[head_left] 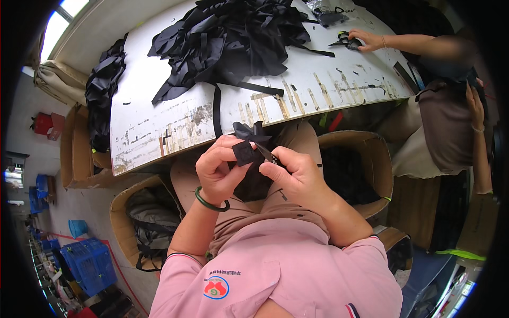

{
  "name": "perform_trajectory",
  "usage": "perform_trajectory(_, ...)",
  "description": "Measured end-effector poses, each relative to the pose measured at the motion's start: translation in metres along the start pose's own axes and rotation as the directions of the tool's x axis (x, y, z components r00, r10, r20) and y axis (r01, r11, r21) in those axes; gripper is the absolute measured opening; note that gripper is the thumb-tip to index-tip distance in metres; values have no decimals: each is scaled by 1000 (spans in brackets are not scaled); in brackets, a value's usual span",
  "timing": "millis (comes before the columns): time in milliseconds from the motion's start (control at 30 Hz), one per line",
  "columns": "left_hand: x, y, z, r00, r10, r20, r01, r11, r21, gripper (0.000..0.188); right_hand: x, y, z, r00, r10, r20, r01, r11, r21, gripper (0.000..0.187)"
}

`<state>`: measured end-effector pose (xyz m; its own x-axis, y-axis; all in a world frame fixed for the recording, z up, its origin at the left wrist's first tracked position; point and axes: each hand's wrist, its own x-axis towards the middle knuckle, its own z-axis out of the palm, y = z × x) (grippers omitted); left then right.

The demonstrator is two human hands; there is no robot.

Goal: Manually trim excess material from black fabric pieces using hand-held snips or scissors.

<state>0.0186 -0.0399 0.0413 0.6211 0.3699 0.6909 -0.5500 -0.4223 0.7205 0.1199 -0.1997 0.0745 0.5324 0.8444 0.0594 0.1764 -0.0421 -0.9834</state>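
Observation:
Above my lap, just off the table's near edge, my left hand (220,165) pinches a black fabric strap (244,153) with a square folded end. More of the black fabric (251,131) fans out beyond the fingers. My right hand (298,172) is closed around small dark thread snips (265,152), whose pointed blades reach to the fabric beside the left fingertips. Most of the snips' handle is hidden in the right fist. Whether the blades touch a thread is too small to tell.
A big heap of black fabric pieces (228,45) covers the far middle of the white table (143,114). At the right, another person's hand (368,40) rests on dark snips (345,41). Cardboard boxes (119,212) with black goods flank my legs. Blue crates (89,265) stand at left.

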Motion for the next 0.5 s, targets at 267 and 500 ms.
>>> perform_trajectory(267, 1, 3, -11, 926, -314, 208, 374, 826, -422, 13, -3, -5, -13, 983, 98, 154, -101, 995, 10, 34)
perform_trajectory(500, -1, 1, -16, 878, -347, 331, 472, 744, -472, 11, -4, -9, -22, 984, 46, 174, -16, 985, -171, 32)
